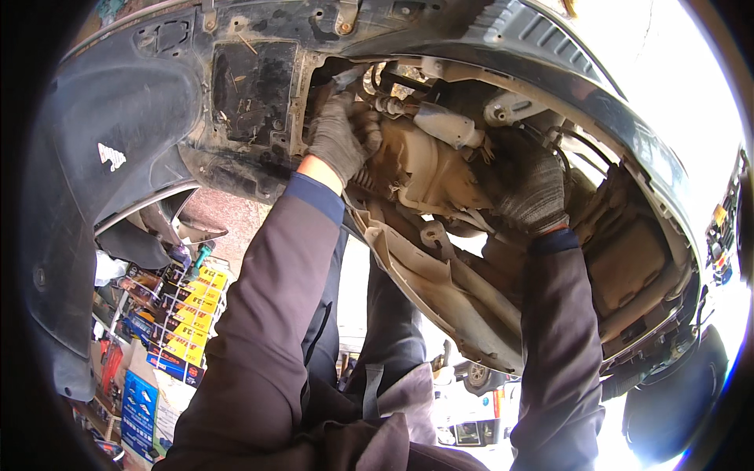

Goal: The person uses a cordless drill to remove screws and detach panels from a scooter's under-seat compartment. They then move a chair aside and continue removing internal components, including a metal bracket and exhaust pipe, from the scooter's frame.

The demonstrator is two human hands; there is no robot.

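Observation:
Both my hands wear grey knitted gloves and reach up into an opening in the underside of a vehicle. My left hand is closed at the opening's left edge, fingers curled beside a dusty tan plastic housing. What it grips, if anything, I cannot make out. A whitish cylindrical part with a ribbed boot sits above the housing, between my hands. My right hand reaches in at the housing's right side. Its fingers are lost in dark shadow.
A black underbody panel spans the upper left, beside a dark wheel-arch liner. A pale, bent liner edge hangs below the opening. Yellow boxes and a blue sheet lie at lower left. A small vehicle wheel shows beyond.

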